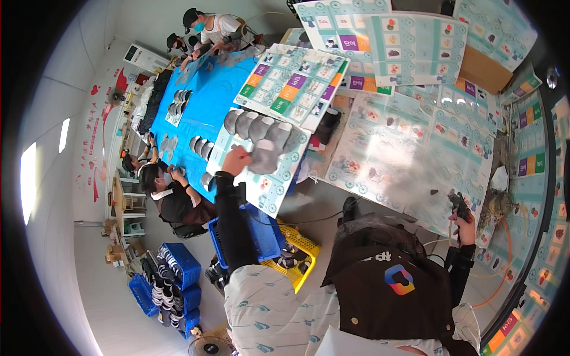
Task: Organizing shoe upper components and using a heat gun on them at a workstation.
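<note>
My left hand (236, 160) reaches out over a printed board at the left, its fingers closed on the edge of a grey rounded shoe piece (264, 159). Behind that piece, more grey shoe pieces (244, 126) lie overlapping in a row on the same board. On the right, my right hand (465, 226) is wrapped around a dark spray gun (459, 204), near the edge of a large board-covered worktable (371, 145). Grey-black smudges and a small dark spot (434, 191) mark the table's surface left of the gun.
Printed boards (419, 50) stand along the table's back. A blue-covered table (208, 98) extends left, with people (163, 181) working at it. Below my left arm are a blue crate (261, 234) and a yellow basket (306, 252). An orange hose (509, 255) runs at the right.
</note>
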Tool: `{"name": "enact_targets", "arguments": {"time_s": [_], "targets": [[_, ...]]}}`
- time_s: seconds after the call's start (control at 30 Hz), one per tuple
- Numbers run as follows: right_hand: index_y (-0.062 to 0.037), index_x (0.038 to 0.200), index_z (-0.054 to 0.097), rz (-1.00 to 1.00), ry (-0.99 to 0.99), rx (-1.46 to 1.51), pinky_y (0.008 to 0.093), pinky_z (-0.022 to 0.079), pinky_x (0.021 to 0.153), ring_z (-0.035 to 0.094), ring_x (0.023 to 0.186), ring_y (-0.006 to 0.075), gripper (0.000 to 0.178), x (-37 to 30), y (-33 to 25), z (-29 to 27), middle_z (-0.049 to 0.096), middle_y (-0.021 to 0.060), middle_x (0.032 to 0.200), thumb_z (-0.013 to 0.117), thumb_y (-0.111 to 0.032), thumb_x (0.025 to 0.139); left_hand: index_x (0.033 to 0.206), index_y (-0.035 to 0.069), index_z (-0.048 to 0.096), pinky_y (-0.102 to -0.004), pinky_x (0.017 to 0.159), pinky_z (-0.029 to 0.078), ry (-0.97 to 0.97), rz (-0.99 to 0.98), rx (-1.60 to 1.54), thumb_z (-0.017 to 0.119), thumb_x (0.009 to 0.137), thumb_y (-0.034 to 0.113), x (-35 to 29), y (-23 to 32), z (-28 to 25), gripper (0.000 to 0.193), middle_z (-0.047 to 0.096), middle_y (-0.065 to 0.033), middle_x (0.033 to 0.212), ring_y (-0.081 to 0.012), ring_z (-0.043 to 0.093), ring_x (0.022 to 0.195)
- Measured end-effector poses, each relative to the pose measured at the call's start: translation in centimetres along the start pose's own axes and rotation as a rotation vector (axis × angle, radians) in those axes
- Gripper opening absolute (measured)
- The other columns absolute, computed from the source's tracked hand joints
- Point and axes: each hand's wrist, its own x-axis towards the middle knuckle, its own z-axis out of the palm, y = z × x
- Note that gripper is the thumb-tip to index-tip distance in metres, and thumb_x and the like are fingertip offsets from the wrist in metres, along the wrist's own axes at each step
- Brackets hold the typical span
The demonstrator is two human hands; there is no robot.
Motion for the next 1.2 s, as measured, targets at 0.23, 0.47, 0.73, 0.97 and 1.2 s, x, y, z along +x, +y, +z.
{"name": "enact_targets", "arguments": {"time_s": [0.23,0.47,0.73,0.97,1.2], "targets": [[-0.0034,0.109,0.063,0.031,0.097,-0.05,0.0272,0.045,0.043,0.069,0.087,0.017,0.038,-1.6,-5.4,8.2,0.07,0.0056,0.09,0.056,-0.011,0.072,0.086,0.003,0.061,-0.0439,0.072,0.053,-0.037,-0.285,0.172,0.069,0.073,0.025,3.0,-22.7,-5.6,0.027,0.069,-0.0174,0.08,-0.0346,0.068,0.081],[-0.0046,0.11,0.064,0.071,0.168,-0.168,0.027,0.045,0.044,0.067,0.079,0.0161,0.042,-4.0,-9.2,13.9,0.072,0.0066,0.089,0.054,-0.013,0.07,0.092,0.008,0.065,-0.0458,0.076,0.053,-0.051,-0.336,0.126,0.067,0.075,0.02,7.2,-34.1,-3.8,0.021,0.069,-0.0171,0.085,-0.0376,0.067,0.085],[-0.0045,0.11,0.065,0.055,0.188,-0.265,0.026,0.045,0.044,0.065,0.076,0.0145,0.041,-5.8,-10.7,16.6,0.072,0.0043,0.089,0.056,-0.011,0.071,0.106,0.019,0.072,-0.0464,0.08,0.053,0.009,-0.324,0.093,0.058,0.086,0.018,9.6,-35.6,-2.4,0.025,0.071,-0.0164,0.097,-0.0369,0.068,0.091],[0.001,0.125,0.062,-0.072,0.145,-0.054,0.03,0.054,0.074,0.064,0.083,0.0148,0.049,-4.9,-12.2,21.1,0.071,0.0068,0.098,0.057,0.002,0.076,0.119,0.004,0.066,-0.0458,0.085,0.053,0.545,-0.151,0.149,0.051,0.084,0.003,7.1,-39.4,-1.7,0.039,0.071,-0.0203,0.104,-0.0386,0.067,0.096],[-0.0034,0.112,0.065,0.064,0.177,-0.173,0.0249,0.046,0.05,0.06,0.077,0.0085,0.034,-5.8,-13.1,19.8,0.071,0.0014,0.096,0.06,-0.008,0.078,0.129,-0.001,0.056,-0.0302,0.081,0.053,-0.308,0.218,-1.257,0.057,0.096,0.018,8.1,3.6,17.1,0.038,0.068,-0.0114,0.111,-0.0187,0.066,0.098]]}}
